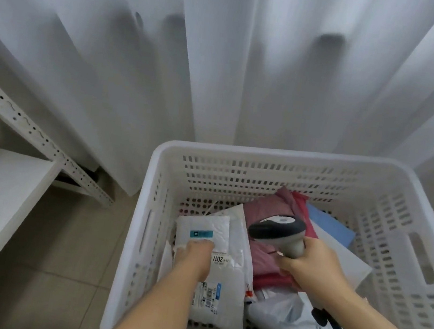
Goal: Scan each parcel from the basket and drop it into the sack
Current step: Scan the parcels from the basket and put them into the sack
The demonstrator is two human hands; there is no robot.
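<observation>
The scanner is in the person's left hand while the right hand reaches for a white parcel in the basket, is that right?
The hands are swapped. In the head view the right hand grips the scanner, and the left hand reaches for the white parcel in the basket.

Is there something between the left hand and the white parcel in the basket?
No. The left hand already rests on the white parcel, which lies on top of the pile in the basket. The right hand holds the scanner beside it. No sack is in view.
</observation>
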